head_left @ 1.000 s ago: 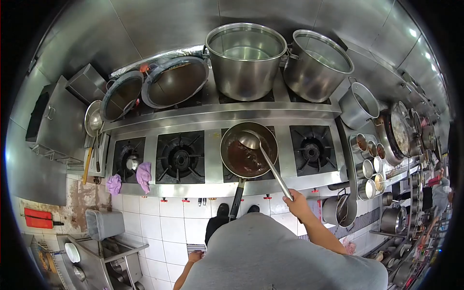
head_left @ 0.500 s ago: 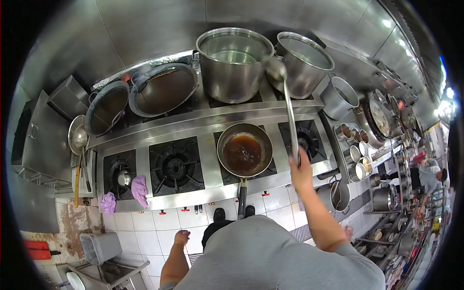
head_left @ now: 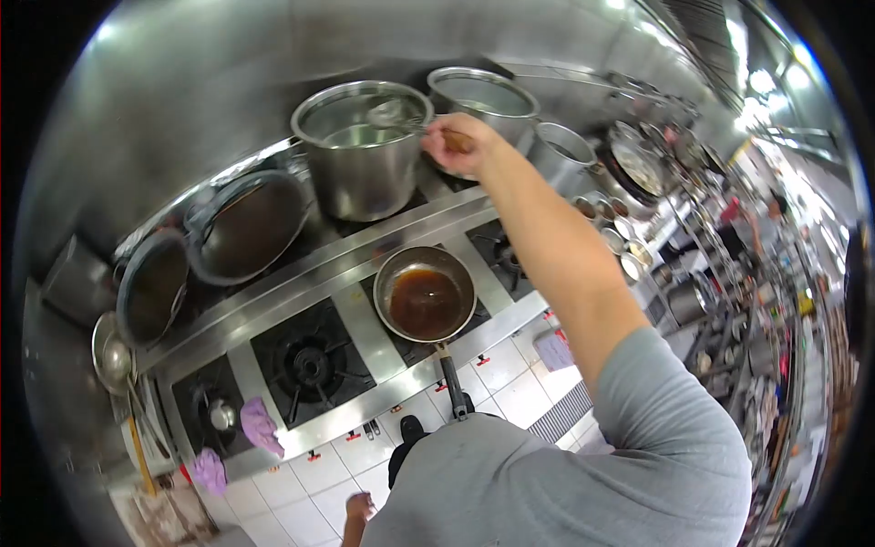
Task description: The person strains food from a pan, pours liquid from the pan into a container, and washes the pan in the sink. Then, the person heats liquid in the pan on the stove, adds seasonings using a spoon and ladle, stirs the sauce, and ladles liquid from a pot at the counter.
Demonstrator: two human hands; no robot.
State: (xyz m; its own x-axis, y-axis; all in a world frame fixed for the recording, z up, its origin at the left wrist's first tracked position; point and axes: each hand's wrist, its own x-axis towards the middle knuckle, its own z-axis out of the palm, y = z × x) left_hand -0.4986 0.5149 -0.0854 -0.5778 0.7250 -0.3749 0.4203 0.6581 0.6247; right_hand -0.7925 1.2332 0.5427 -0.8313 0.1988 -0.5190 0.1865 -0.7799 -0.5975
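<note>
My right hand (head_left: 458, 146) is closed round the wooden handle end of a metal ladle, its arm stretched out over the stove. The ladle's bowl (head_left: 390, 114) hangs over the mouth of a large steel pot (head_left: 360, 187) of clear liquid. Whether the bowl touches the liquid I cannot tell. Down by my body, my left hand (head_left: 361, 505) is curled closed with nothing visible in it. A frying pan (head_left: 447, 335) with brown sauce (head_left: 425, 303) sits on a front burner, its handle pointing towards me.
A second tall pot (head_left: 497, 123) stands right of the large one. Two dark woks (head_left: 251, 228) hold brown liquid at back left. Purple cloths (head_left: 261, 427) lie along the stove's front edge. A strainer (head_left: 111, 356) rests at far left. Several small containers (head_left: 629, 246) line the right side.
My right hand has moved up and forward, bringing the ladle from above the front burners to the large pot. The view has turned and shifted. The frying pan stays on its burner.
</note>
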